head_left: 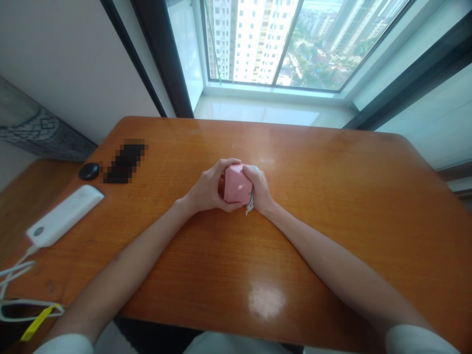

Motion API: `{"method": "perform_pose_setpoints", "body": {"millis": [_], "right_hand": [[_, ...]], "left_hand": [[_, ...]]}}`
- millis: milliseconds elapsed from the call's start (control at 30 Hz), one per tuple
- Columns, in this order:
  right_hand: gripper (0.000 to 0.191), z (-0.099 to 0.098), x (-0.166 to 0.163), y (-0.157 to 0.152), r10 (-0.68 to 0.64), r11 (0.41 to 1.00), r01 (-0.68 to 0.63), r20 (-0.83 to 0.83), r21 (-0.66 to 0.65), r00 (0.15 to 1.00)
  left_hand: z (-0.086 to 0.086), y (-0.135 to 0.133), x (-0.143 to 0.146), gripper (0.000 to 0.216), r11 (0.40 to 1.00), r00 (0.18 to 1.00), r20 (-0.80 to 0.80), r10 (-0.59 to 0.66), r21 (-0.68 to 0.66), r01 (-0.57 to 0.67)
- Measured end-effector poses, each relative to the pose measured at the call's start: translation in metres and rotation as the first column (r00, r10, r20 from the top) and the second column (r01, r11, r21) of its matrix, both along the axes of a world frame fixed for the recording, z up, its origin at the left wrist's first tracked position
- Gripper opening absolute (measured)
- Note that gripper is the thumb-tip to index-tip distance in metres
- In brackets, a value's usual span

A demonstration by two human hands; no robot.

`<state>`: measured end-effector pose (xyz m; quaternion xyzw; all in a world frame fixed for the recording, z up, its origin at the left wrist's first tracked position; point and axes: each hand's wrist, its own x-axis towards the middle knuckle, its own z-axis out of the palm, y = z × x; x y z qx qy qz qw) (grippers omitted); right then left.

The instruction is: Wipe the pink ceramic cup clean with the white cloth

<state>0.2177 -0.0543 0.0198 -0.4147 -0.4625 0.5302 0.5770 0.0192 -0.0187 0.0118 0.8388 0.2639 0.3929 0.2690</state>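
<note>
Between my two hands is a small pink box-like case [238, 184] with rounded edges; its exact kind is not clear. My left hand [216, 187] grips it from the left, thumb along the near edge and fingers at the far edge. My right hand [260, 187] closes on its right side, thumb over the top corner. A short greyish cord or strap [250, 202] hangs from the case beside my right palm. The fingers of my right hand are mostly hidden behind the case.
The glossy brown wooden table [332, 211] extends all around. A white power strip [65, 216] with a white cable [16, 269] and yellow tag [37, 323] lies at the left. Beyond it are a black oval object [88, 171] and a pixelated dark patch. A window [273, 44] stands behind.
</note>
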Motion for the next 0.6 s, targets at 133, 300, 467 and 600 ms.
{"method": "perform_pose_setpoints", "body": {"millis": [133, 300, 467, 600], "right_hand": [[0.063, 0.0, -0.001, -0.002, -0.01, 0.999, 0.011, 0.034, -0.03, 0.999], [0.062, 0.001, -0.001, -0.003, 0.002, 0.999, -0.001, 0.032, -0.04, 0.999], [0.051, 0.003, 0.001, -0.002, 0.033, 0.999, -0.033, 0.017, 0.001, 0.999], [0.051, 0.0, 0.001, 0.0, 0.026, 1.0, -0.026, 0.009, -0.005, 1.0]], "left_hand": [[-0.008, -0.001, 0.001, 0.102, 0.978, 1.0, 0.008, 0.003, -0.208, -0.001], [-0.014, 0.004, -0.003, 0.113, 0.989, 0.998, 0.026, -0.06, -0.134, 0.063], [-0.014, 0.016, -0.014, 0.137, 0.957, 0.984, -0.113, -0.135, 0.241, 0.159], [-0.012, 0.017, -0.016, 0.132, 0.941, 0.979, -0.192, -0.065, 0.314, 0.124]]}}
